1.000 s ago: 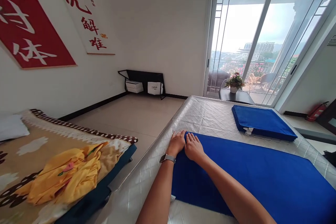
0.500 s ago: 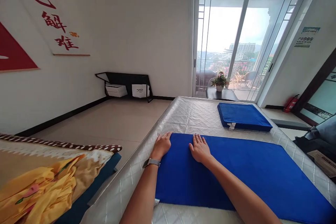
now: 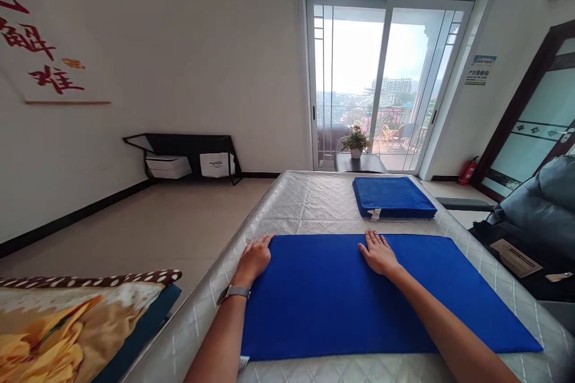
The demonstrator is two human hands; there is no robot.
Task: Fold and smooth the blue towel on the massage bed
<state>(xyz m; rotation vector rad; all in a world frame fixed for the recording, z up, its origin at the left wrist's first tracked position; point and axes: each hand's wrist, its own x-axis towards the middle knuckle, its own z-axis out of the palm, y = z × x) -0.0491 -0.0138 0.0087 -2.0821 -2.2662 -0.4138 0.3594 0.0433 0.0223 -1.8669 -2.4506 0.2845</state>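
A blue cloth panel lies flat and spread out on a silver-grey quilted mattress. At its far left corner rests my left hand, fingers stretched along the edge; a grey watch band circles that wrist. My right hand presses palm down on the far part of the panel, right of its middle, with the fingers straight. Beyond it sits a neatly folded blue cloth stack with a white tag. Another white tag shows at the panel's near left corner.
At the lower left are patterned bedding and a yellow cloth. A dark armchair stands to the right. Past the mattress are a potted plant on a chair and a sliding glass door. A fire extinguisher stands near the wall.
My right hand has slid to the right across the blue panel, away from my left hand. My left hand stays at the far left corner. The view has turned to the right.
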